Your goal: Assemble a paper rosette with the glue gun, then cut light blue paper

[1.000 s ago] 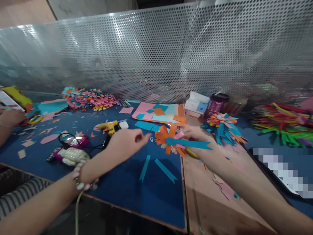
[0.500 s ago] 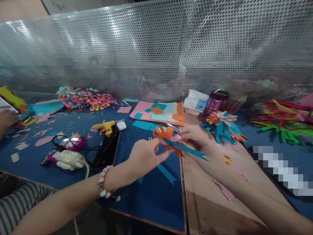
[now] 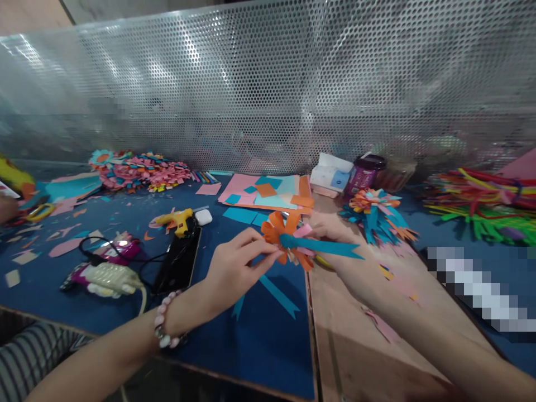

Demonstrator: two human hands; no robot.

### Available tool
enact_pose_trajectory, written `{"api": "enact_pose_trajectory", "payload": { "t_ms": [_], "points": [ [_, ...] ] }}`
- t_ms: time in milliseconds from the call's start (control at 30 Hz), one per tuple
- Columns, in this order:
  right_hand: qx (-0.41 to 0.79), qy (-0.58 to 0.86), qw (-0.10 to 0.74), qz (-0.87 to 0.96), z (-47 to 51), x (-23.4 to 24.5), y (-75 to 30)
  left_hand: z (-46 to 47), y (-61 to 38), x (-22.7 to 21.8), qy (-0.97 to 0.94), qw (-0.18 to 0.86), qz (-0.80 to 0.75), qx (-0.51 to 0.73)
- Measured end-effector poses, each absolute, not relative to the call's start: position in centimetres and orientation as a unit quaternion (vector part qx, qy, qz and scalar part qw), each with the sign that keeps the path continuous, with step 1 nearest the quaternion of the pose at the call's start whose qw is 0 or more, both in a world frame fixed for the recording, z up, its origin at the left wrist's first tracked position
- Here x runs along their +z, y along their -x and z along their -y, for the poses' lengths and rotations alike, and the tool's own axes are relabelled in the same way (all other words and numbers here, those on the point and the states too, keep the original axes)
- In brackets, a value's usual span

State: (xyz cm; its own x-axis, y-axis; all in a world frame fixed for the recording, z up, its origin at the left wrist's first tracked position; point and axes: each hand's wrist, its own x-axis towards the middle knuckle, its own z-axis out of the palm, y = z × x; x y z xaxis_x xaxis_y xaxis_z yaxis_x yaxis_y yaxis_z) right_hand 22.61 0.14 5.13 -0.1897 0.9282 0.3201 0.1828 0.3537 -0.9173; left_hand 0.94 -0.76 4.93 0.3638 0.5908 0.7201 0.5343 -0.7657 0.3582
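My left hand, with a beaded bracelet at the wrist, pinches the left side of an orange looped paper flower. A blue paper strip with a notched end lies across the flower and points right. My right hand is closed at the flower's right side, its fingertips partly hidden behind the paper. Something yellow shows under that hand; its kind cannot be made out. Below the flower, blue paper strips with notched ends lie on the blue tabletop.
A yellow glue gun lies by a black phone and a cabled power strip. Coloured paper sheets lie behind. A finished paper flower sits right, near a purple jar. Another person's hand is far left.
The flower has turned so that its orange loops and the blue strip show more openly. The strip now lies flatter to the right. My left fingers have shifted slightly left.
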Motion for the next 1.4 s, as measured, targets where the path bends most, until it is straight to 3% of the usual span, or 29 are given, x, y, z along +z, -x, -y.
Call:
{"api": "enact_pose_trajectory", "payload": {
  "t_ms": [367,767,1000,1400],
  "points": [
    [0.440,0.415,0.473,0.641,-0.4,4.1,-23.1,0.7,-0.7,4.7,-0.838,0.212,-0.254,0.434],
    [0.434,0.387,0.495,0.646,0.0,4.5,-22.8,0.9,-0.7,4.3,-0.837,0.048,-0.278,0.469],
    [0.314,0.359,0.530,0.701,0.7,4.7,-22.7,0.3,-0.2,3.8,-0.812,-0.030,-0.351,0.465],
    [0.390,0.379,0.511,0.666,1.7,4.9,-21.7,0.8,-0.6,4.1,-0.814,-0.097,-0.299,0.488]
  ]
}}
